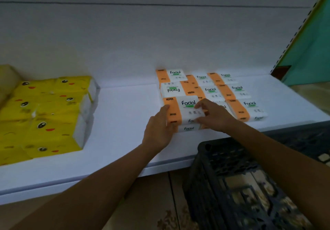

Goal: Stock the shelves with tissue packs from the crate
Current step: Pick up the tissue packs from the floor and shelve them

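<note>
left hand (159,128) grips orange end of top tissue pack (185,105) | right hand (212,116) clasps its white end | pack atop stack on shelf (125,115) | crate (232,176) below

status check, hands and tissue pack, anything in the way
Left hand and right hand both grip the orange pack, on the front-left stack on the shelf. Yellow packs far left, crate below right, neither in the way.

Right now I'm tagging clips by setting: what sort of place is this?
Probably a shop or stockroom: a long white shelf with a slotted upright, rows of orange Facial tissue packs, yellow packs, and a dark crate below.
</note>
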